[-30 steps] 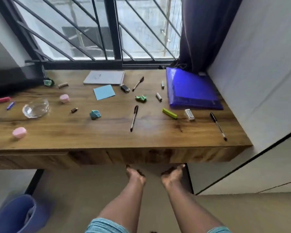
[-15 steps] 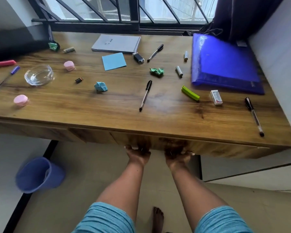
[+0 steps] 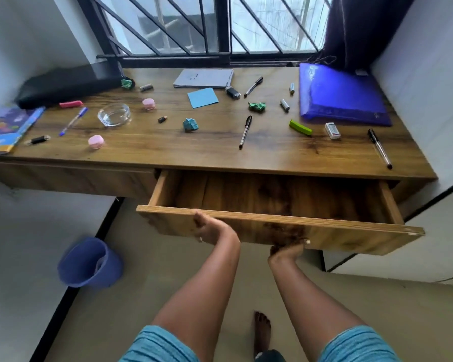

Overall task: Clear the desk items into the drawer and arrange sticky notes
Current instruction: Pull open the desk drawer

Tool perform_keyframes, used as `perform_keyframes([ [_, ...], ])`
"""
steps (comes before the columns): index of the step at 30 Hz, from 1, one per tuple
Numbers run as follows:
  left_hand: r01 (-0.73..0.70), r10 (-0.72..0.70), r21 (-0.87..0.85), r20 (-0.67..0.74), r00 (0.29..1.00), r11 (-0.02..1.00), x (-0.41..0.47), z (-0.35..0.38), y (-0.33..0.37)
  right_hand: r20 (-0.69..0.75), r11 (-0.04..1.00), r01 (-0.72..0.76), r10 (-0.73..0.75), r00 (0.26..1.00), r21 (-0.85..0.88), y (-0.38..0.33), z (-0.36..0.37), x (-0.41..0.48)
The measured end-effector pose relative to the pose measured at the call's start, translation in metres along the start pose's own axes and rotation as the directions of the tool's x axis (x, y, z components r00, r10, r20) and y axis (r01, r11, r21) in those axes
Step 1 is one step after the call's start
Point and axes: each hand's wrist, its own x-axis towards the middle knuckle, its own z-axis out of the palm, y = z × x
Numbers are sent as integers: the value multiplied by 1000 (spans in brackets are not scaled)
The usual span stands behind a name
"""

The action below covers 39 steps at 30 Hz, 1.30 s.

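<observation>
Both hands are on the front panel of the drawer (image 3: 351,237). The left hand (image 3: 211,228) has its palm against the panel's face and its thumb up at the top edge, gripping the board. Its fingers are blurred on my feed. The right hand (image 3: 287,249) hooks under the panel's lower edge. Its fingers curl up round the wood and are mostly hidden, with one fingertip showing against the face.

The drawer stands open under the right half of the wooden desk (image 3: 168,155), with its wood-grain floor and side walls in plain sight.

The desk sits against a barred window, with a dark curtain (image 3: 356,27) in the right corner and white walls on either side. A blue bin (image 3: 89,262) stands on the floor below the desk's left part.

The square blue sticky note (image 3: 202,97) lies flat near the middle back of the desk, just in front of a spiral notebook (image 3: 204,78). A crumpled blue paper (image 3: 190,124) lies nearer me, and a crumpled green paper (image 3: 256,106) sits to the note's right.

A black pen (image 3: 245,131) lies near the middle of the desk, and a second pen (image 3: 379,148) lies by the right front corner. A blue pen (image 3: 73,121) lies beside a glass bowl (image 3: 113,114) on the left. A green bar (image 3: 300,127) and a white eraser (image 3: 332,130) lie just in front of a blue folder (image 3: 343,100).
</observation>
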Motion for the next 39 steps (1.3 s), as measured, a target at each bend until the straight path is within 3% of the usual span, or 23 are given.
perform_keyframes([
  [1, -211, 214, 170, 3, 977, 963, -10, -9, 8, -54, 998, 18, -21, 998, -61, 0, -1, -16],
  [2, -463, 459, 336, 97, 883, 820, -17, -19, 14, -121, 978, 62, -87, 989, -201, -1, -2, -30],
  [3, -700, 669, 440, 255, 698, 563, -20, -29, 16, -147, 891, 161, -243, 959, -424, -2, -3, -46],
  [4, -845, 757, 469, 445, 479, 259, -23, -37, 16, -66, 690, 311, -461, 885, -653, -3, -7, -59],
  [5, -893, 712, 450, 622, 325, 15, -23, -42, 16, 135, 377, 486, -665, 734, -788, -2, -13, -64],
  [6, -904, 576, 409, 772, 269, -126, -25, -49, 16, 406, 6, 619, -750, 522, -785, -1, -21, -67],
  [7, -905, 417, 380, 866, 275, -191, -24, -55, 14, 641, -310, 664, -691, 335, -681, -3, -27, -69],
  [8, -905, 284, 365, 911, 299, -220, -25, -62, 12, 815, -526, 658, -523, 248, -538, -8, -28, -73],
  [9, -900, 191, 360, 928, 319, -247, -26, -67, 12, 918, -673, 624, -304, 256, -397, -14, -28, -75],
  [10, -891, 157, 363, 931, 331, -275, -29, -70, 12, 942, -751, 601, -87, 324, -276, -17, -27, -78],
  [11, -882, 169, 371, 927, 334, -291, -35, -70, 14, 915, -784, 586, 59, 398, -205, -20, -26, -82],
  [13, -858, 166, 402, 915, 367, -321, -47, -70, 22, 866, -772, 596, 124, 484, -223, -19, -23, -92],
  [18, -827, 195, 427, 904, 381, -365, -58, -88, 20, 889, -769, 595, 79, 451, -233, -20, -23, -113],
  [25, -774, 102, 383, 916, 388, -504, -76, -141, 7, 776, -674, 650, 180, 605, -351, -28, -60, -142],
  [28, -753, 71, 388, 906, 417, -531, -86, -167, 3, 662, -641, 659, 300, 687, -394, -34, -70, -152],
  [39, -741, 98, 486, 859, 502, -463, -108, -228, -4, 372, -628, 682, 572, 731, -375, -34, -97, -184],
])
